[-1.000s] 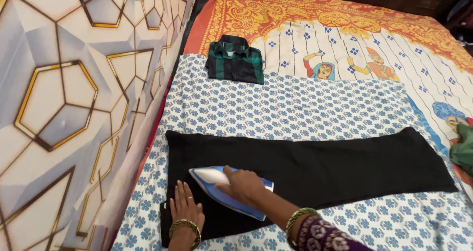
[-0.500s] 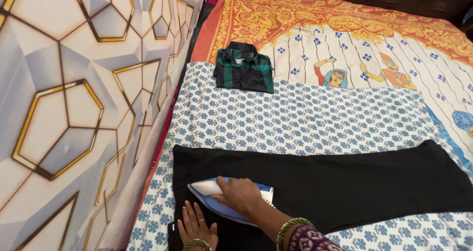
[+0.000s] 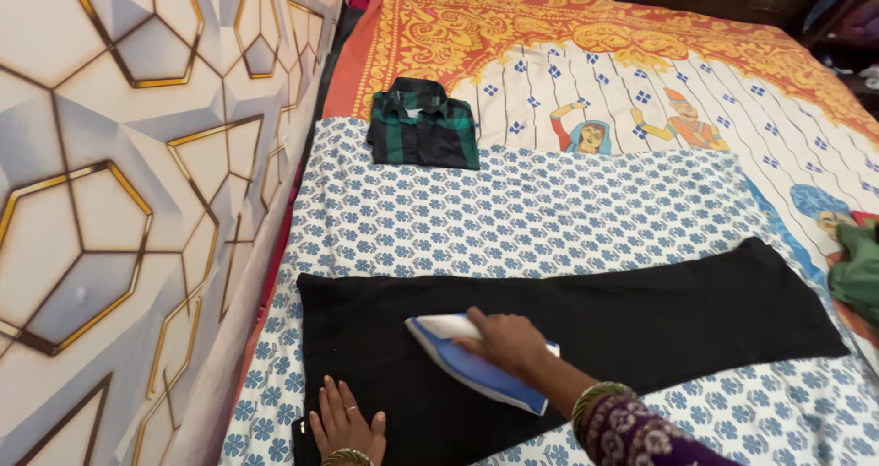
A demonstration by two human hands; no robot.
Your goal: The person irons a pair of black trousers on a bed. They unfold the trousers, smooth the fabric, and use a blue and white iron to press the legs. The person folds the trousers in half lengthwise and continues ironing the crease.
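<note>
A long black garment (image 3: 641, 324) lies flat across a white sheet with blue flower print (image 3: 540, 210) on the bed. My right hand (image 3: 504, 341) grips the handle of a blue and white iron (image 3: 458, 352) that rests on the garment's left half. My left hand (image 3: 346, 423) lies flat, fingers spread, on the garment's near left corner, a bangle at the wrist.
A folded green and black striped shirt (image 3: 423, 125) sits at the sheet's far edge. An orange and white printed bedspread (image 3: 641, 54) covers the rest. A hexagon-patterned wall panel (image 3: 119, 191) runs along the left. Green cloth (image 3: 859, 269) lies at the right edge.
My right hand has slid the iron to the right along the black garment. My left hand stays pressed on the near left corner.
</note>
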